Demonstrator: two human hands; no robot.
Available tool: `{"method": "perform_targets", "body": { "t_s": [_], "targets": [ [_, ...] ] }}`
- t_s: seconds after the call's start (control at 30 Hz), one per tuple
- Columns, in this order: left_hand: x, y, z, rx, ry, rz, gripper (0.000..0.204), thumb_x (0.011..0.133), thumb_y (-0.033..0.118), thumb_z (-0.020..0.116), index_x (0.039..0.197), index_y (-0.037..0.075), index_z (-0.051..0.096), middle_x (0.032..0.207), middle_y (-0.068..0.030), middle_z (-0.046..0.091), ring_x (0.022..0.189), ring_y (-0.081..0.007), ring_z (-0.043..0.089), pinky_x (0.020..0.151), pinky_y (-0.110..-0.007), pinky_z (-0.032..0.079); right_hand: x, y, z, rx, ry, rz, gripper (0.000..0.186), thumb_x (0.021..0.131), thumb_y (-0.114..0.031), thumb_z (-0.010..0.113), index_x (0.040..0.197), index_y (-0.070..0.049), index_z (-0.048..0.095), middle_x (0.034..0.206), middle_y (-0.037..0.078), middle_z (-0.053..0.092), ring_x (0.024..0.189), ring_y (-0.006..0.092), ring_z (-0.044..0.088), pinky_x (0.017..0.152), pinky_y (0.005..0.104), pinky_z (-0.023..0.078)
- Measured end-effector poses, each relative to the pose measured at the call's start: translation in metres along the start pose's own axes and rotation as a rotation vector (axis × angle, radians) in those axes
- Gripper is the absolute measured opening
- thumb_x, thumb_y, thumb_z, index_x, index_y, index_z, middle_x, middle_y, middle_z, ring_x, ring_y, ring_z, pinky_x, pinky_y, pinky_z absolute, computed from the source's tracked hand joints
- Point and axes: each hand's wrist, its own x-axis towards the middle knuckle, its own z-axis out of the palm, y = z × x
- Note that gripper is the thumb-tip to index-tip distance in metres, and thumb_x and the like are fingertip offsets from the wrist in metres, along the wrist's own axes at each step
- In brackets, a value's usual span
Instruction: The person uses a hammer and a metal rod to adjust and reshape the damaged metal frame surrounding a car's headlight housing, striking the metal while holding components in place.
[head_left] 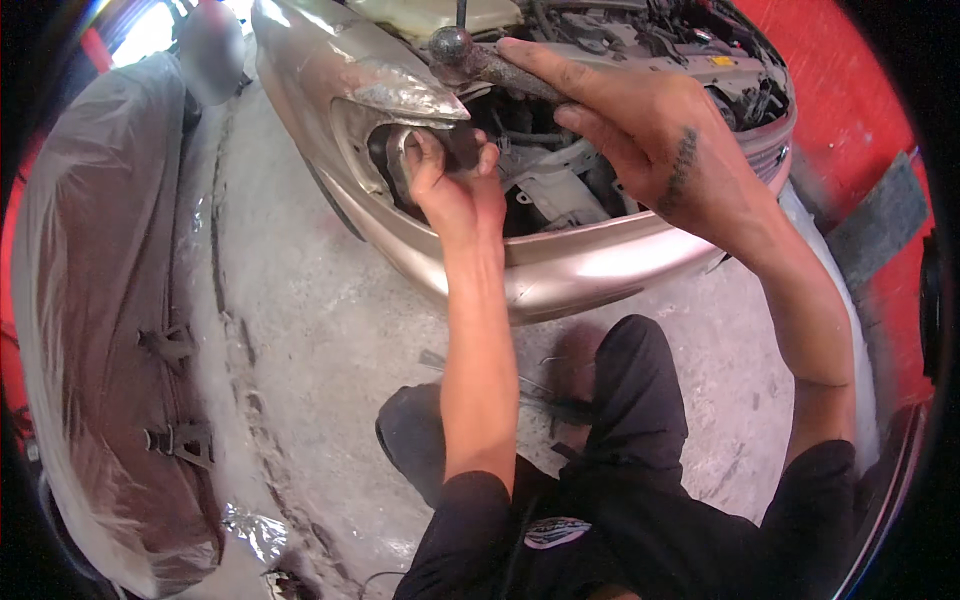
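My right hand point(655, 140) grips a hammer point(452, 58) with a dark, rounded steel head and a worn handle, its index finger stretched along the handle. The hammer head hovers above the dented, bare-metal tip of the car fender point(400, 85). Below that, my left hand point(455, 190) reaches into the headlight opening point(385, 165) with its fingers curled upward. A dark rounded piece shows between its thumb and fingers, under the fender edge; I cannot make out its kind. The beige front bumper point(560, 275) curves beneath both wrists.
The engine bay point(690, 50) lies exposed beyond my right hand. At the left stands a long body panel wrapped in plastic sheeting point(100, 300). My knees point(640, 390) are bent over the grey concrete floor point(320, 320). A red wall point(850, 80) rises at the right.
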Motion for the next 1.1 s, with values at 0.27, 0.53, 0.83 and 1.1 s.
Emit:
{"method": "perform_targets", "body": {
  "t_s": [0.27,0.53,0.83,1.1],
  "targets": [
    [-0.003,0.004,0.001,0.02,0.0,-0.035,0.026,0.102,0.028,0.063,0.122,0.016,0.053,0.106,-0.0025,0.065,0.083,-0.0219,0.062,0.059,-0.031,0.042,0.006,-0.009,0.003,0.06,0.004,-0.022,0.055,0.093,-0.001,0.062,0.147,-0.013,0.055,0.116,0.023,0.068,0.101,0.0413,0.068,0.083,0.0461,0.052],
    [-0.006,-0.002,0.002,-0.04,0.049,-0.029,0.031,0.099,0.028,0.064,0.125,0.012,0.059,0.105,-0.0125,0.066,0.088,-0.0263,0.059,0.061,-0.03,0.042,0.004,-0.019,-0.011,0.068,0.018,-0.039,0.053,0.095,-0.001,0.062,0.146,-0.012,0.056,0.121,0.02,0.069,0.108,0.0386,0.069,0.087,0.0432,0.055],
    [-0.007,-0.002,0.01,0.011,-0.014,-0.027,0.023,0.105,0.027,0.058,0.124,0.016,0.053,0.103,-0.0043,0.065,0.081,-0.0215,0.062,0.055,-0.028,0.04,0.003,-0.016,-0.007,0.005,-0.01,-0.056,0.053,0.095,-0.001,0.061,0.146,-0.014,0.056,0.123,0.019,0.069,0.107,0.0376,0.07,0.086,0.0439,0.056],
    [-0.004,-0.004,0.002,-0.052,0.061,-0.035,0.025,0.103,0.025,0.053,0.124,0.012,0.056,0.104,-0.0118,0.065,0.084,-0.0249,0.058,0.057,-0.029,0.04,0.006,-0.015,-0.031,-0.082,-0.054,-0.141,0.069,0.094,-0.01,0.067,0.157,-0.018,0.04,0.088,0.013,0.07,0.073,0.0311,0.071,0.066,0.0406,0.057]
  ]
}}
